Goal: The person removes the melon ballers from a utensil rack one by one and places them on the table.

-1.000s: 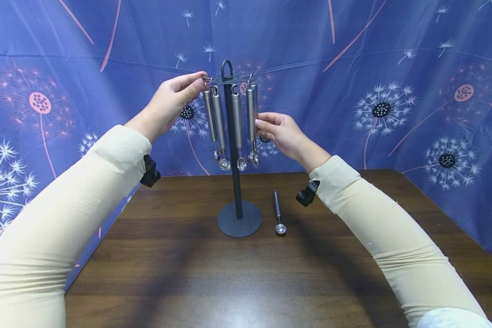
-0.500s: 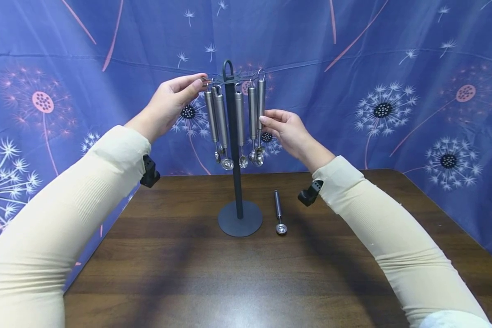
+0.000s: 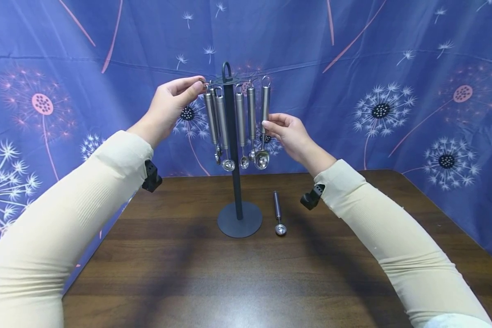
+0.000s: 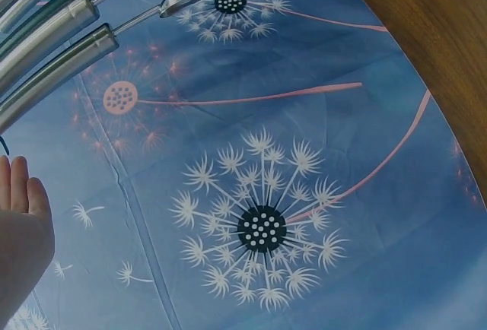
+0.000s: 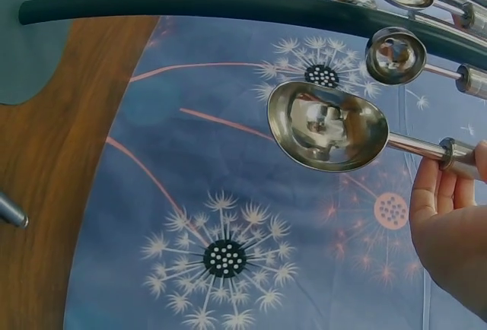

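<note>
A dark rotary utensil stand [image 3: 238,187] holds several steel scoops with cylindrical handles, hung by their loops from its top ring. My left hand [image 3: 170,104] pinches the ring's left edge between thumb and fingers. In my right hand [image 3: 289,134], thumb and fingers grip the lower handle of a steel scoop [image 3: 265,102], to the right of the ring. Its loop points up and stands apart from the nearest hook. The right wrist view shows its deep oval bowl [image 5: 327,126] beside smaller hanging scoops [image 5: 396,56]. Only part of the left hand [image 4: 23,231] shows in the left wrist view.
One more steel scoop [image 3: 278,212] lies on the wooden table [image 3: 168,269], right of the stand's round base [image 3: 225,223]. A blue dandelion-print cloth [image 3: 332,41] hangs behind and beside the table.
The scoop in my right hand has come away from the stand's ring, moving right and towards me. My left hand has kept its pinch on the ring.
</note>
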Available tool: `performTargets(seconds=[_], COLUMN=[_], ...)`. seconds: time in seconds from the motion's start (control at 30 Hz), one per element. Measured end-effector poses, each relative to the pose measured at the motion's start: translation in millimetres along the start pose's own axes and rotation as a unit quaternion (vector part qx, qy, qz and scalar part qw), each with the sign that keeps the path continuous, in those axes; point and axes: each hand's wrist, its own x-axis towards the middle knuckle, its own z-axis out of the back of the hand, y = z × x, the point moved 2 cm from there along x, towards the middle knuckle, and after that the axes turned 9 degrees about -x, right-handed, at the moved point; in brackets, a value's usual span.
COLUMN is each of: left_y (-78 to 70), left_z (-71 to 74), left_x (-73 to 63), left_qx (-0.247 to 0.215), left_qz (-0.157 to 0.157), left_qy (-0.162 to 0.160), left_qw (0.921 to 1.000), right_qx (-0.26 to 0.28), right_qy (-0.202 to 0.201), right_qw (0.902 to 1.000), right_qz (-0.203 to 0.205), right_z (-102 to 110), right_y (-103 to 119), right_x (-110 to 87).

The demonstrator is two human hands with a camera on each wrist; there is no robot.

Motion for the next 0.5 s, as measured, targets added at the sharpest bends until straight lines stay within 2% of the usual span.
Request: performTargets(seconds=[0.23,0.5], left_y=[-0.5,-3.4], left_z=[-2.4,-5.6], left_x=[-1.8,-6.9], left_qx=[0.015,0.075], left_qz=[-0.013,-0.009], left_qy=[-0.017,-0.04], left_qw=[0.9997,0.9964], right_qx=[0.007,-0.002], right_qy=[-0.007,-0.015], right_qw=[1.0,0.9997], right_qz=[0.001,-0.019], right_z=[5.9,11.4], right_y=[-5.0,-13.8], right_x=[-0.9,-2.9])
